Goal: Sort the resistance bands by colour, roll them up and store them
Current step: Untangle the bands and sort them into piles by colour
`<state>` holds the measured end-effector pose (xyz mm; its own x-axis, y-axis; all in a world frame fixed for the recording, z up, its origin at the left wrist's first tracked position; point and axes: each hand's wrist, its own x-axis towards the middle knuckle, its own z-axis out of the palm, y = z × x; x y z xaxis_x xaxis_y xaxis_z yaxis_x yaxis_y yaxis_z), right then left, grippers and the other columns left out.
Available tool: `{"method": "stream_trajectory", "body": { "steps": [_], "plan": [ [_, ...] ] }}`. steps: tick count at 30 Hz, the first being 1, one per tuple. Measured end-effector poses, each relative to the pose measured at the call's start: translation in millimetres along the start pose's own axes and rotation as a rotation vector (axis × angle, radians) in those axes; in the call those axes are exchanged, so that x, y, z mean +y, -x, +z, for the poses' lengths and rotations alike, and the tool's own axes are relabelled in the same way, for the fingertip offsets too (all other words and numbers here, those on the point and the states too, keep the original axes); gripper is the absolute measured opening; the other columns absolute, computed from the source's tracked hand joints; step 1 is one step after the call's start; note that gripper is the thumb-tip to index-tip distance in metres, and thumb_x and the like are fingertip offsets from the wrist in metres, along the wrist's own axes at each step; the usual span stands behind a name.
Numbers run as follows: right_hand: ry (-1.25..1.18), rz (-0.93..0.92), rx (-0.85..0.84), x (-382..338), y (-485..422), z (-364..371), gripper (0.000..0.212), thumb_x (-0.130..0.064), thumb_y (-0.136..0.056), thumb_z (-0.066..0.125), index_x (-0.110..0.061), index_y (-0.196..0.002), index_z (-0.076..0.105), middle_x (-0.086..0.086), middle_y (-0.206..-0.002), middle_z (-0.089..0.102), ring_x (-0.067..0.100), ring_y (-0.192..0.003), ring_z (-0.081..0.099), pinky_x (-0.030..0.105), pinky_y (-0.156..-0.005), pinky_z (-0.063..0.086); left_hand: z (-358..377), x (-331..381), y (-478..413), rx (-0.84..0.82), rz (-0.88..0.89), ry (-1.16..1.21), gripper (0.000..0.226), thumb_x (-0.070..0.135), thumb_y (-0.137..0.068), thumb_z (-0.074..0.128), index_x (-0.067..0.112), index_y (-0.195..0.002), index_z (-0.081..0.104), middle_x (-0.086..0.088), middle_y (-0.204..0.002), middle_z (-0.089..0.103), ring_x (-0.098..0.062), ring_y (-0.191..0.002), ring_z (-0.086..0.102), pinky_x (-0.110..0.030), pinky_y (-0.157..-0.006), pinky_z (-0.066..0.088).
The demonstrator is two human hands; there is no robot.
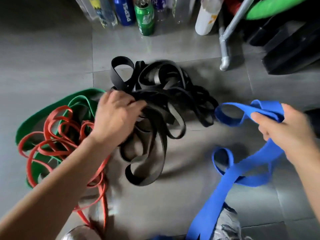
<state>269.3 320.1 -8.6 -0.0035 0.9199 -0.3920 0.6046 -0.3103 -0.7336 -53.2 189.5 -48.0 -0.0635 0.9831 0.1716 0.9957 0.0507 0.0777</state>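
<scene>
A tangled heap of black bands [161,104] lies on the grey tiled floor in the middle. My left hand [114,115] rests on the heap's left side with its fingers closed over black strands. To the left lie wide green bands [52,108] with thin red bands [57,135] looped over them; one red strand runs down under my left forearm. My right hand [285,130] is at the right, gripping a wide blue band [249,161] that loops above the hand and trails down toward the bottom edge.
Bottles and cans stand along the back, among them a blue Pepsi can [125,11], a green can [145,18] and a white bottle [206,18]. A metal frame leg [225,49] and black blocks [292,47] stand at the back right. A shoe [228,224] shows at the bottom.
</scene>
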Motion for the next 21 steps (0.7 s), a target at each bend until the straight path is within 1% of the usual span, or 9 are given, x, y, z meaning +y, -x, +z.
{"method": "stream_trajectory", "body": {
  "steps": [4,6,8,10,12,14,16,19,21],
  "plan": [
    [-0.358,0.026,0.03,-21.2,3.7,3.8,0.019,-0.006,-0.086,0.06,-0.023,-0.082,0.055,-0.009,-0.042,0.048,0.005,-0.036,0.037,0.015,-0.035,0.028,-0.8,-3.3,-21.6,-0.296,-0.277,-0.083,0.051,0.012,-0.078,0.062,0.026,-0.127,0.057,-0.015,-0.14,0.043,-0.038,-0.131,0.03,-0.056,-0.111,0.018],
    [-0.407,0.042,-0.026,-30.2,7.5,12.7,0.012,-0.006,-0.086,0.06,-0.017,-0.086,0.055,-0.007,-0.046,0.049,0.009,-0.037,0.038,0.017,-0.038,0.03,6.7,29.2,-22.1,-0.365,-0.211,0.073,0.068,0.018,-0.075,0.06,0.023,-0.14,0.041,-0.015,-0.153,0.017,-0.034,-0.141,0.011,-0.046,-0.115,0.005],
    [-0.431,0.069,-0.087,-39.4,13.6,25.0,0.013,-0.009,-0.086,0.061,-0.016,-0.08,0.051,-0.005,-0.049,0.05,0.01,-0.037,0.039,0.018,-0.041,0.033,6.5,80.6,-17.1,-0.277,-0.076,0.49,0.074,0.035,-0.074,0.058,0.009,-0.14,0.037,-0.017,-0.151,0.023,-0.03,-0.14,0.02,-0.028,-0.114,0.01],
    [-0.51,0.082,-0.141,-51.7,20.0,35.7,0.017,-0.011,-0.088,0.06,-0.016,-0.076,0.048,-0.005,-0.051,0.051,0.01,-0.037,0.039,0.019,-0.041,0.034,3.5,132.0,-12.9,-0.501,-0.119,1.0,0.092,0.043,-0.068,0.074,0.008,-0.141,0.031,-0.008,-0.145,0.034,-0.018,-0.135,0.03,-0.019,-0.111,0.018],
    [-0.584,0.075,-0.163,-63.7,24.4,40.2,0.018,-0.013,-0.088,0.06,-0.016,-0.075,0.049,-0.004,-0.052,0.051,0.01,-0.037,0.039,0.02,-0.042,0.034,12.8,173.9,-3.9,-0.746,-0.215,1.382,0.098,0.043,-0.054,0.082,0.014,-0.136,0.037,0.001,-0.132,0.047,-0.01,-0.124,0.044,-0.025,-0.107,0.032],
    [-0.575,0.019,-0.126,-72.0,25.9,35.6,0.018,-0.013,-0.088,0.061,-0.017,-0.073,0.051,-0.005,-0.051,0.052,0.01,-0.037,0.04,0.019,-0.042,0.034,32.5,199.8,9.0,-0.8,-0.355,1.594,0.069,0.042,-0.052,0.075,0.012,-0.111,0.057,-0.004,-0.106,0.057,-0.015,-0.096,0.054,-0.035,-0.091,0.042],
    [-0.585,-0.031,-0.07,-74.7,23.9,25.0,0.019,-0.015,-0.089,0.06,-0.018,-0.072,0.053,-0.006,-0.049,0.052,0.01,-0.037,0.04,0.019,-0.043,0.034,46.7,204.4,22.1,-0.871,-0.445,1.526,0.038,0.045,-0.054,0.065,0.026,-0.087,0.067,-0.008,-0.089,0.061,-0.015,-0.08,0.054,-0.04,-0.077,0.048],
    [-0.619,-0.046,0.007,-70.2,14.6,7.7,0.016,-0.018,-0.09,0.059,-0.021,-0.075,0.054,-0.006,-0.053,0.053,0.01,-0.039,0.041,0.02,-0.044,0.035,65.1,190.1,35.5,-0.935,-0.242,1.022,0.042,0.049,-0.067,0.055,0.019,-0.096,0.064,-0.012,-0.094,0.067,-0.024,-0.085,0.064,-0.038,-0.076,0.049],
    [-0.564,-0.042,0.04,-55.7,2.6,3.9,0.012,-0.021,-0.089,0.06,-0.023,-0.079,0.054,-0.004,-0.057,0.055,0.011,-0.039,0.045,0.021,-0.045,0.039,75.0,170.8,35.4,-0.83,-0.272,0.851,0.033,0.039,-0.083,0.057,0.009,-0.097,0.058,-0.015,-0.094,0.066,-0.031,-0.088,0.062,-0.036,-0.071,0.044]
  ]
}}
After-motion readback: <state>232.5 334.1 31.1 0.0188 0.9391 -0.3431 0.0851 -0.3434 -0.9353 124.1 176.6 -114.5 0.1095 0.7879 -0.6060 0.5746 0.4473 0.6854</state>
